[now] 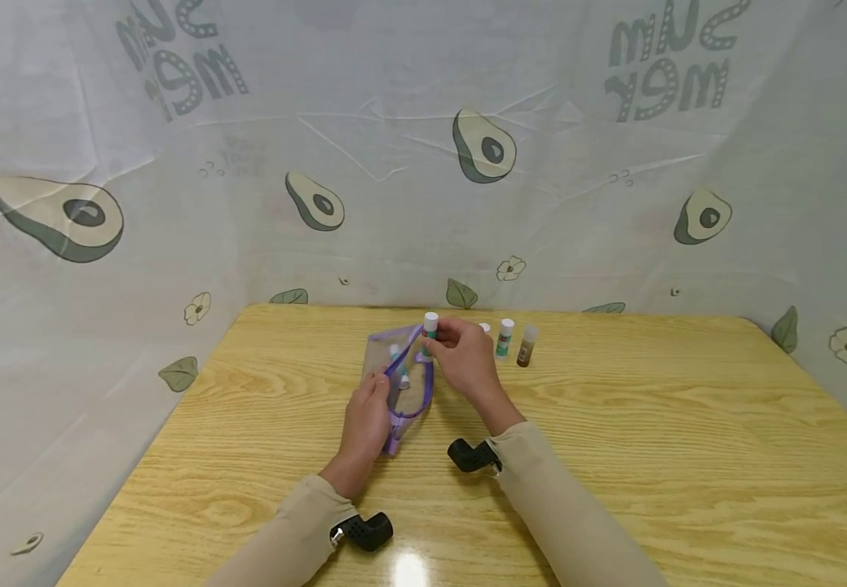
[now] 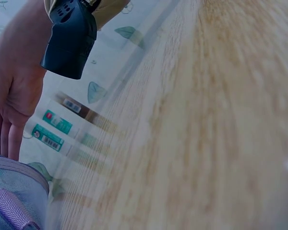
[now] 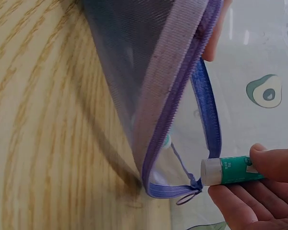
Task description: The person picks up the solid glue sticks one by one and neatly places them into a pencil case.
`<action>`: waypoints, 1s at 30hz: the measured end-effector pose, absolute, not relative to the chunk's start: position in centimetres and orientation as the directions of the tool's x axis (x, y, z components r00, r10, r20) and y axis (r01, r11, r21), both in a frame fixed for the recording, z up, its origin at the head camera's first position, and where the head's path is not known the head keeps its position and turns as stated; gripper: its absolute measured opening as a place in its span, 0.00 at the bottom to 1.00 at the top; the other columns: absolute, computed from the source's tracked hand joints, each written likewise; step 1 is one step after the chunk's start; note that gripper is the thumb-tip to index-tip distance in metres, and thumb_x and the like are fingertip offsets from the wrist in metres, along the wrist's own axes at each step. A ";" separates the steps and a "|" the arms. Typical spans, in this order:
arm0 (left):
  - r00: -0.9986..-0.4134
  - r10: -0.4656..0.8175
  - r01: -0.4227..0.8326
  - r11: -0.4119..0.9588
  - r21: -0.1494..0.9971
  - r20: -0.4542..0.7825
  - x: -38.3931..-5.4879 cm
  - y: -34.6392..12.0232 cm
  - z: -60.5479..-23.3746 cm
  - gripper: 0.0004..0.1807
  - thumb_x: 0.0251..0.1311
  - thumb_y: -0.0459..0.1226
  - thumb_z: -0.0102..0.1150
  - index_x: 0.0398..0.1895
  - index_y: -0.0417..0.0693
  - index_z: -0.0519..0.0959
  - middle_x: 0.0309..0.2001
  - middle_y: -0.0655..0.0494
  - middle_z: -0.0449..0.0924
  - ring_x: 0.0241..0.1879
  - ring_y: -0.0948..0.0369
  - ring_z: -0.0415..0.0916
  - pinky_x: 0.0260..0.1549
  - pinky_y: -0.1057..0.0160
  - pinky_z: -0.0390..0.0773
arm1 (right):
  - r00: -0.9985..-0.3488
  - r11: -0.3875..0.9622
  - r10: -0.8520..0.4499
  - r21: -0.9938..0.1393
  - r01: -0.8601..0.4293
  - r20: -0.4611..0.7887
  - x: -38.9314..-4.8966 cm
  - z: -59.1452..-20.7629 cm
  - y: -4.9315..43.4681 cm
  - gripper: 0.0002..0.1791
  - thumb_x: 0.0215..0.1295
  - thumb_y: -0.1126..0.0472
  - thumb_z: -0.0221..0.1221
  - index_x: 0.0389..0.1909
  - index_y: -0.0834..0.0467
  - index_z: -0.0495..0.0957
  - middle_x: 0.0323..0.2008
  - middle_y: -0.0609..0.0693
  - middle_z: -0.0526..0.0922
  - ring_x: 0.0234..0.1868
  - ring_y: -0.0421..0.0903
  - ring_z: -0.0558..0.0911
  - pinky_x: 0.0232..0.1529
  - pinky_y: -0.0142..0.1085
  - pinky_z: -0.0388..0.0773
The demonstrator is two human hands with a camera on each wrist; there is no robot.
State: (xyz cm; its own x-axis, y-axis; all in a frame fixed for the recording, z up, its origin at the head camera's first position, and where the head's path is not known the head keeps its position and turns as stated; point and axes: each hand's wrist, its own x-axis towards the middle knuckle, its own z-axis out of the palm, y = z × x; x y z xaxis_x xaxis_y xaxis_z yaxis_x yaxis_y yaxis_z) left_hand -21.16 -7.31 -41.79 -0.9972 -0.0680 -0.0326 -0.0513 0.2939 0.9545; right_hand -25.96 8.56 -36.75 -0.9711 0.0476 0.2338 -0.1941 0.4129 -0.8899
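My left hand [image 1: 367, 416] grips the side of a mesh zipper pouch [image 1: 377, 350] with purple edging, and its mouth gapes open. Between the thumb and fingers of my right hand [image 1: 469, 359] is a green glue stick [image 1: 430, 324] with a white cap, held upright at the pouch's far end. In the right wrist view, the white end of this glue stick [image 3: 211, 171] is right at the zipper edge [image 3: 170, 190]. Inside the pouch lies another green-and-white glue stick [image 1: 404, 381], partly covered by the purple zipper band.
Right of my right hand, a green glue stick [image 1: 505, 338] and a brown tube [image 1: 527, 346] with a clear cap stand on the wooden table [image 1: 650, 424]. A further white cap [image 1: 485, 327] peeks out behind that hand. A printed cloth [image 1: 394, 244] hangs behind the table.
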 end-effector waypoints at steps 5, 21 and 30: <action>-0.996 -0.083 -0.064 0.309 0.949 -0.040 -21.2 -7.3 -41.7 0.28 0.78 0.49 0.32 0.73 0.47 0.65 0.77 0.42 0.53 0.77 0.38 0.43 0.75 0.37 0.45 | -0.976 0.446 0.054 -0.879 -0.166 0.211 -26.0 -37.0 8.5 0.16 0.63 0.58 0.66 0.51 0.59 0.83 0.44 0.55 0.88 0.45 0.50 0.88 0.46 0.41 0.86; -0.995 -0.086 -0.076 0.280 0.957 -0.054 -21.1 -7.0 -41.6 0.29 0.78 0.49 0.32 0.73 0.45 0.65 0.77 0.42 0.55 0.77 0.40 0.45 0.75 0.39 0.46 | -0.987 0.534 0.041 -0.838 -0.111 0.157 -26.6 -39.1 8.9 0.15 0.63 0.58 0.67 0.48 0.60 0.85 0.41 0.54 0.89 0.43 0.49 0.87 0.42 0.40 0.85; -0.995 -0.083 -0.073 0.282 0.957 -0.051 -21.1 -7.2 -41.6 0.29 0.78 0.49 0.32 0.73 0.45 0.65 0.77 0.42 0.54 0.77 0.39 0.43 0.76 0.39 0.44 | -0.990 0.539 0.073 -0.840 -0.063 0.121 -26.7 -39.5 9.0 0.18 0.64 0.56 0.66 0.51 0.61 0.84 0.42 0.55 0.88 0.44 0.49 0.87 0.39 0.38 0.84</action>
State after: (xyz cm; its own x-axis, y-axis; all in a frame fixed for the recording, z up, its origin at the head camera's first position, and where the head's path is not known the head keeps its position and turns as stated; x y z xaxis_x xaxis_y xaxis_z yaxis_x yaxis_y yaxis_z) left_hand -21.12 -7.18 -41.61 -0.9952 -0.0831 -0.0515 -0.0731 0.2824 0.9565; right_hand -26.69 8.98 -39.48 -0.9899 0.0733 0.1214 -0.0630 0.5394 -0.8397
